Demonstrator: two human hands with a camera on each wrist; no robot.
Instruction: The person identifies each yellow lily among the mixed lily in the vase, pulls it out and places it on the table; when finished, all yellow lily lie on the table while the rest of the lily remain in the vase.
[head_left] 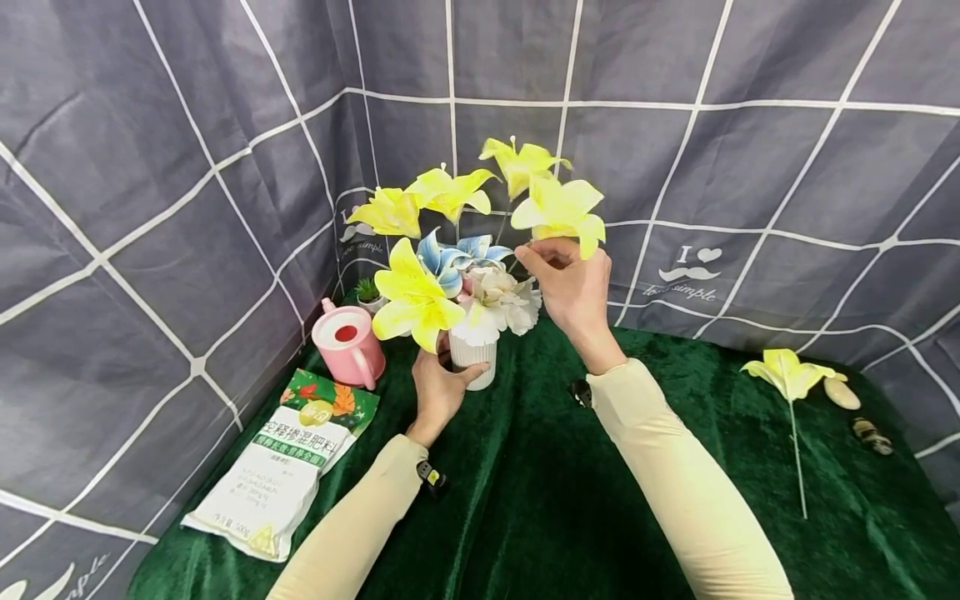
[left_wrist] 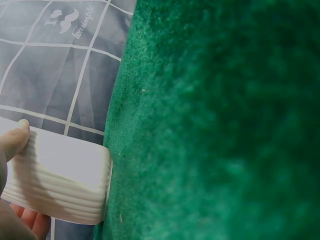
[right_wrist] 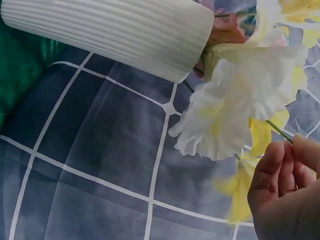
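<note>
A white ribbed vase (head_left: 474,367) stands on the green cloth, filled with artificial flowers: yellow lilies, blue lilies (head_left: 457,258) and white blooms (head_left: 498,304). My left hand (head_left: 441,385) grips the vase low on its side, thumb across the front; the left wrist view shows thumb and fingers on opposite sides of the ribbed wall (left_wrist: 70,175). Between thumb and fingertips, my right hand (head_left: 573,287) pinches the thin green stem (right_wrist: 280,131) of a yellow lily (head_left: 558,208) at the bouquet's right. The stem's lower end is hidden behind the white blooms.
Left of the vase are a pink watering can (head_left: 348,343), a small potted succulent (head_left: 367,290) and a white-and-green fertilizer bag (head_left: 288,467). At the right lie a single yellow lily (head_left: 791,375), a pale stone (head_left: 842,393) and a striped dark stone (head_left: 872,436). Grey checked fabric (head_left: 637,67) hangs behind.
</note>
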